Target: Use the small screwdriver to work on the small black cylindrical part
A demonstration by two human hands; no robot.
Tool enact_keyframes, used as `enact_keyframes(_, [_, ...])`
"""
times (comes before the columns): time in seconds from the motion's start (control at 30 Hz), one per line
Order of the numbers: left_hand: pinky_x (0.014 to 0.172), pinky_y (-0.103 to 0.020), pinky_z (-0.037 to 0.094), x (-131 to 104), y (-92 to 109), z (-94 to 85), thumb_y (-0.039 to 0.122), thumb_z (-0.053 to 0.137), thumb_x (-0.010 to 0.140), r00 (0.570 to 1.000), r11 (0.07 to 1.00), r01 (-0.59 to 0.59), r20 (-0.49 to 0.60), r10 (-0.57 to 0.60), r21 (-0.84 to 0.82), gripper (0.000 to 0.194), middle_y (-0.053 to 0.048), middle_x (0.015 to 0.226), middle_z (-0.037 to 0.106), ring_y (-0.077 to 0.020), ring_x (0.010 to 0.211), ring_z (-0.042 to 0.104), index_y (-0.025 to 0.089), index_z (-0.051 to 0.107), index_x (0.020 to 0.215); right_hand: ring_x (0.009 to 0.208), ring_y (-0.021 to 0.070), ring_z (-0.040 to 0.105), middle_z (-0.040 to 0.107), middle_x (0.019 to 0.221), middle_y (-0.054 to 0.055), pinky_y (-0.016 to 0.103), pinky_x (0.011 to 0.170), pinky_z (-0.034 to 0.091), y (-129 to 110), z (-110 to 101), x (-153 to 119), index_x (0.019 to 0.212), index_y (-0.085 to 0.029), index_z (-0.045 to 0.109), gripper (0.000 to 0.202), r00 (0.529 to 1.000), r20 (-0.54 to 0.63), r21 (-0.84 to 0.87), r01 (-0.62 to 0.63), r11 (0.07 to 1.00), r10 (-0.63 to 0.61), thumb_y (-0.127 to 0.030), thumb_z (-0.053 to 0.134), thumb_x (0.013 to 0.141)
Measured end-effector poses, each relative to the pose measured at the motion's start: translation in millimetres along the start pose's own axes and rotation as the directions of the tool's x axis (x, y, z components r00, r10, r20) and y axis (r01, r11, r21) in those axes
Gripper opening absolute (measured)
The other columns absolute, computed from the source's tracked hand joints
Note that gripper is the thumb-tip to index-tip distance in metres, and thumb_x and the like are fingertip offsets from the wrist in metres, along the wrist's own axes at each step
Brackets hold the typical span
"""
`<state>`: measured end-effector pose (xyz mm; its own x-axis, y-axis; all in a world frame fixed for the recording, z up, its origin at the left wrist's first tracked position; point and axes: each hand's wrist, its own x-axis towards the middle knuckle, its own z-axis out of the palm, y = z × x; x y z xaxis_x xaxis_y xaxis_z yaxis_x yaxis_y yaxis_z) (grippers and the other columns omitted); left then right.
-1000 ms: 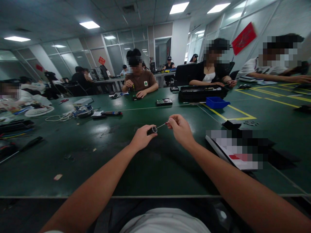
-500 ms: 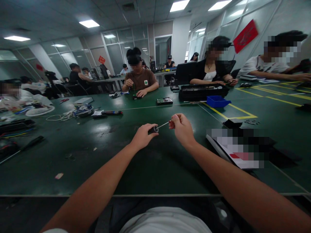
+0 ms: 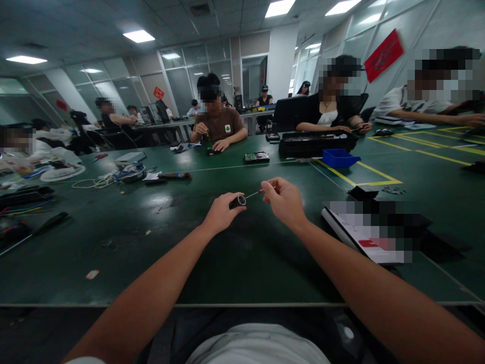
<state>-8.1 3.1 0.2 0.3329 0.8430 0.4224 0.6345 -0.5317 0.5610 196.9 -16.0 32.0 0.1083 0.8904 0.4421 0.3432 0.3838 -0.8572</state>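
Between the thumb and fingers of my left hand is a small black cylinder, its pale ringed end turned to the right. My right hand pinches the red handle of a thin screwdriver. The metal shaft slants down from that handle to the cylinder's ringed end. Whether the tip touches the end face or goes inside is too small to tell. Both hands are held over the green table, and the fingers of my right hand cover most of the handle.
A hard drive, a blue bin and a long black housing lie farther back. At left are cables and a long dark screwdriver. A white booklet is at right. Co-workers sit across the table.
My right hand has shifted slightly and its grip has changed, so the red handle now shows. The cylinder in my left hand has turned a little, showing more of its dark side.
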Motion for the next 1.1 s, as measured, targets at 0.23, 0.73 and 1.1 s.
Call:
enact_keyframes(0.23, [0.101, -0.040, 0.046, 0.0, 2.7, -0.2, 0.024, 0.075, 0.084, 1.000, 1.000, 0.005, 0.002, -0.005, 0.009, 0.040, -0.008, 0.119, 0.071, -0.0243, 0.111, 0.064, 0.022, 0.069, 0.124, 0.065, 0.0190, 0.059, 0.062, 0.068, 0.001, 0.034, 0.065, 0.042, 5.9, 0.9, -0.2, 0.081, -0.023, 0.061, 0.031, 0.998, 0.038, -0.082, 0.045, 0.996, -0.042, -0.046, 0.045, 0.096])
enact_keyframes(0.73, [0.106, -0.044, 0.042, 3.2, 0.4, -0.5, 0.023, 0.072, 0.086, 0.997, 0.999, -0.032, 0.069, 0.032, 0.002, 0.043, -0.009, 0.125, 0.068, -0.0250, 0.117, 0.062, 0.023, 0.066, 0.129, 0.060, 0.0172, 0.055, 0.059, 0.071, 0.004, 0.032, 0.056, 0.053, 37.2, 8.9, 16.2, 0.079, -0.024, 0.055, 0.025, 0.919, -0.005, 0.422, -0.355, 0.834, 0.394, -0.047, 0.053, 0.090])
enact_keyframes(1.1, [0.107, -0.046, 0.042, 1.6, 4.2, -0.9, 0.023, 0.075, 0.083, 0.999, 1.000, -0.021, 0.050, 0.021, 0.002, 0.044, -0.009, 0.123, 0.069, -0.0254, 0.116, 0.062, 0.024, 0.068, 0.126, 0.065, 0.0170, 0.061, 0.064, 0.074, 0.002, 0.033, 0.064, 0.049, 18.9, 11.2, 3.4, 0.088, -0.023, 0.057, 0.027, 0.994, -0.045, 0.169, -0.093, 0.981, 0.102, -0.049, 0.050, 0.092])
